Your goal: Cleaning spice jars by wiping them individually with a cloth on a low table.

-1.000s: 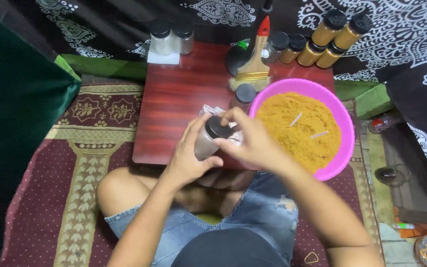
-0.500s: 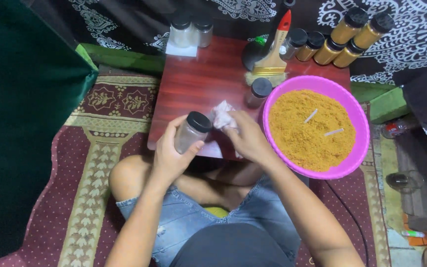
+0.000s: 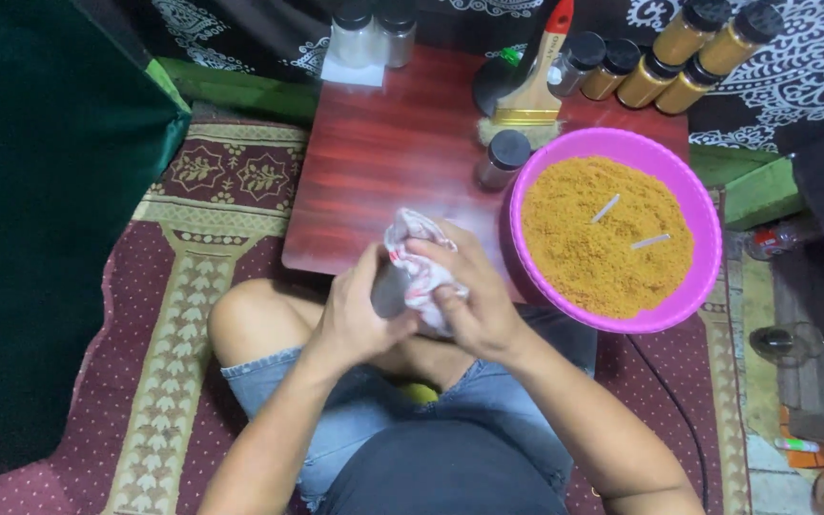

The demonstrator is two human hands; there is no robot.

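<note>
Both hands met over the near edge of the red wooden surface. The left hand gripped a small jar, mostly hidden, while the right hand pressed a white cloth around it. Just right sat a pink bowl of orange powder; a dark-lidded jar and a brush stood beyond.

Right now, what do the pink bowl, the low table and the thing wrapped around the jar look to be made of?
Pink bowl: likely plastic, judging by its even bright colour and smooth rolled rim. Low table: wood or wood-look laminate, glossy, with reddish grain streaks and a sheen. Wrap in the right hand: soft white cloth with reddish marks, crumpled into folds over the jar, which the left hand steadies.
</note>
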